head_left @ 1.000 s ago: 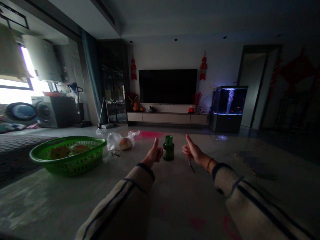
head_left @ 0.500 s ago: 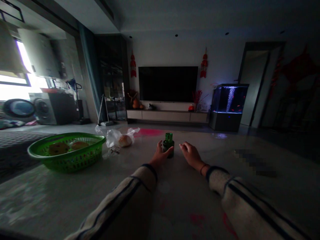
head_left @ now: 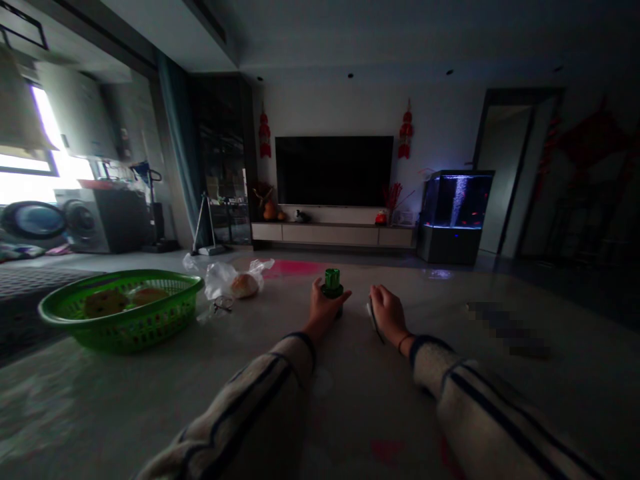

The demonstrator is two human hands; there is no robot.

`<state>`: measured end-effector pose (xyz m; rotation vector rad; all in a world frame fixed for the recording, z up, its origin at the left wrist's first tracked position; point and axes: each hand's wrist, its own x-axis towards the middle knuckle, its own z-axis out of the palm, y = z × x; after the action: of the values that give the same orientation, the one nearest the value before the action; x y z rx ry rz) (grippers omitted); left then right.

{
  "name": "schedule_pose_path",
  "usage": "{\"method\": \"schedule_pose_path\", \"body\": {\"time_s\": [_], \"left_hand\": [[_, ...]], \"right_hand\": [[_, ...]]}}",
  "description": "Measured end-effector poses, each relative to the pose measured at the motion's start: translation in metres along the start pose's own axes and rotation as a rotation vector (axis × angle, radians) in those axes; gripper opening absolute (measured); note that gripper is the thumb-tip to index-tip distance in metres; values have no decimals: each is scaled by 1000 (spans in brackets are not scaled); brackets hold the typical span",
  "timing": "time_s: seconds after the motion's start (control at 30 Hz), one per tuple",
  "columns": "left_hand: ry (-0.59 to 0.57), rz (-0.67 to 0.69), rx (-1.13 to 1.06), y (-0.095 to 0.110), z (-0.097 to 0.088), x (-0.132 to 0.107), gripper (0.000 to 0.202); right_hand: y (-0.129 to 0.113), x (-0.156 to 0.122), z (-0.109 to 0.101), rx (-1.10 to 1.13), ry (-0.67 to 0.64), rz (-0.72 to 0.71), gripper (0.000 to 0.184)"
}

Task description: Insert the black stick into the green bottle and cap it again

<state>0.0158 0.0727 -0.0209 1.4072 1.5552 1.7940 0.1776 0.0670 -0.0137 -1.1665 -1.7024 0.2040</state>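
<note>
A small dark green glass-like bottle (head_left: 332,281), with a wide body and a narrower ridged top, stands upright in front of me. My left hand (head_left: 323,308) is wrapped around its body, thumb to the right, so most of the lower part is hidden. Just to the right, my right hand (head_left: 389,312) is closed on a thin dark stick-like thing (head_left: 376,325) with a pale upper end. It slants down below the fingers, and its exact kind is too dark to make out. A gap separates that hand from the bottle.
On the table's left sits a green plastic basket (head_left: 187,300) with round yellowish-brown things inside. Beside it lie a bread-like roll (head_left: 244,286) on a clear plastic bag (head_left: 220,280) and a pair of glasses (head_left: 223,305). A blurred-out flat object (head_left: 507,327) lies at right.
My left hand has closed further round the green bottle. My right hand has turned and moved slightly right; the thin stick in it now shows. The view has shifted a little.
</note>
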Motion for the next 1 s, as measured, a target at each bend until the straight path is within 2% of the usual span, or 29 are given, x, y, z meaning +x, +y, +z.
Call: {"method": "schedule_pose_path", "body": {"time_s": [0.1, 0.17, 0.37, 0.63, 0.77, 0.87, 1.0], "left_hand": [[11, 14, 107, 1, 2, -1, 60], [25, 13, 162, 3, 1, -2, 52], [80, -7, 226, 12, -3, -7, 49], [173, -24, 103, 29, -9, -24, 48], [152, 33, 86, 39, -17, -40, 49], [85, 81, 64, 47, -26, -54, 49], [27, 74, 13, 62, -37, -74, 46]], "right_hand": [[-2, 0, 0, -26, -24, -1, 38], [-3, 0, -1, -37, -37, 2, 38], [-1, 0, 0, -19, -49, -11, 37], [9, 3, 2, 18, -23, -14, 37], [9, 2, 3, 37, -27, -11, 38], [6, 0, 2, 52, -43, -34, 38], [5, -3, 2, 59, -56, -44, 40]]}}
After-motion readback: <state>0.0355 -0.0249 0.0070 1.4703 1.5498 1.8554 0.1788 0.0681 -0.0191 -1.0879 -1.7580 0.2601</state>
